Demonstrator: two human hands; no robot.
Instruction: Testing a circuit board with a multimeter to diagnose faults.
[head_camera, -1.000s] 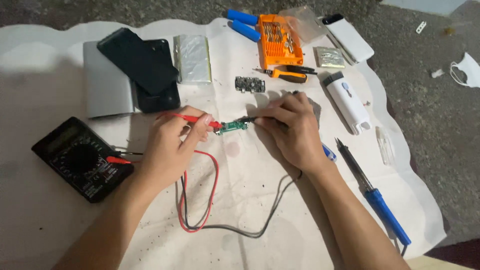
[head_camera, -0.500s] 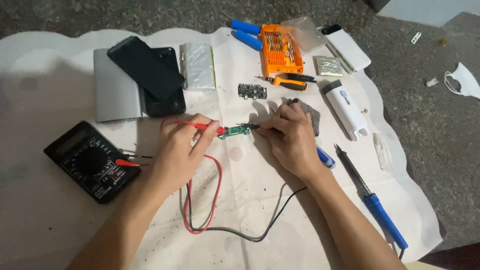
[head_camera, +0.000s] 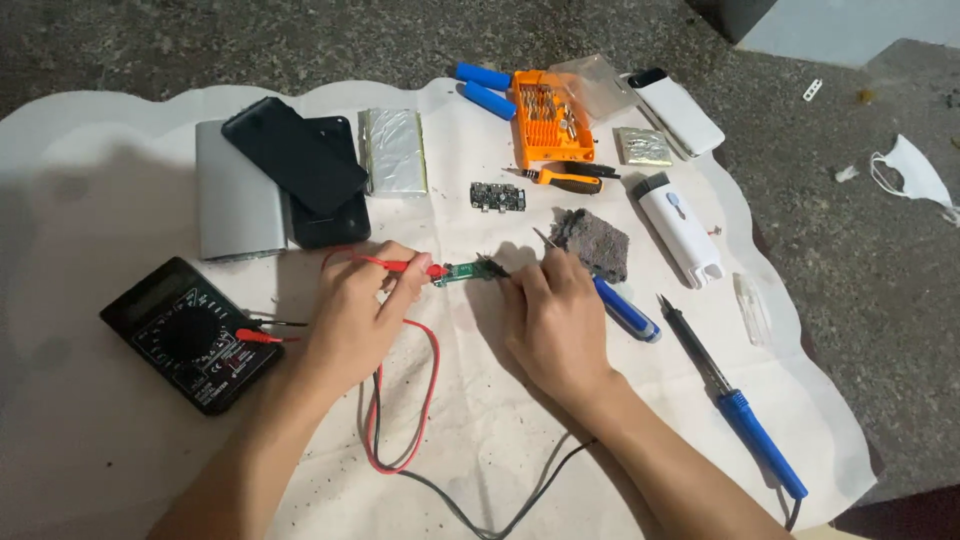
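My left hand pinches the red probe between thumb and fingers, its tip touching the left end of the small green circuit board, which lies on the white sheet in the middle of the spread. My right hand is curled tight around what I take to be the black probe, mostly hidden under my fingers, meeting the board's right end. Red and black leads loop near me. The black multimeter sits to the left, a soldering iron to the right, a grey sponge just beyond my right hand.
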